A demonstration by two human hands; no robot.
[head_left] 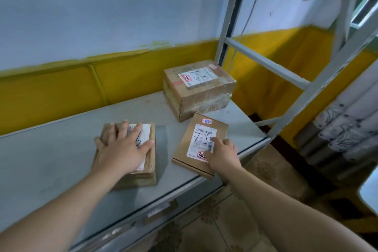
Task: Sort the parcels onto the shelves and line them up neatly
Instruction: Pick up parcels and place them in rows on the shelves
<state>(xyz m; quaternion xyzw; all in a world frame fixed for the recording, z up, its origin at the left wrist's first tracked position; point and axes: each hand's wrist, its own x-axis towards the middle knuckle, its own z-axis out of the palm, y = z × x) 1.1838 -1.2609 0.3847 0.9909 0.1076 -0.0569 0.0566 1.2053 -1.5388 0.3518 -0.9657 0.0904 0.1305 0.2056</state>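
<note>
In the head view, the left hand (pixel 122 149) is laid spread and flat on top of the left box (pixel 151 162). The flat box (pixel 199 139) lies just beside it, held at its right edge by the right hand (pixel 222 155), fingers bent. A taller box (pixel 198 92) is set behind them. All are borne by a grey shelf (pixel 51 159) against a white-and-yellow wall (pixel 122 16), above a tiled floor (pixel 235 221).

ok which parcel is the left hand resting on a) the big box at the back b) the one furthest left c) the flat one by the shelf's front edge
b: the left hand lies flat, fingers spread, on top of the leftmost parcel.
</note>
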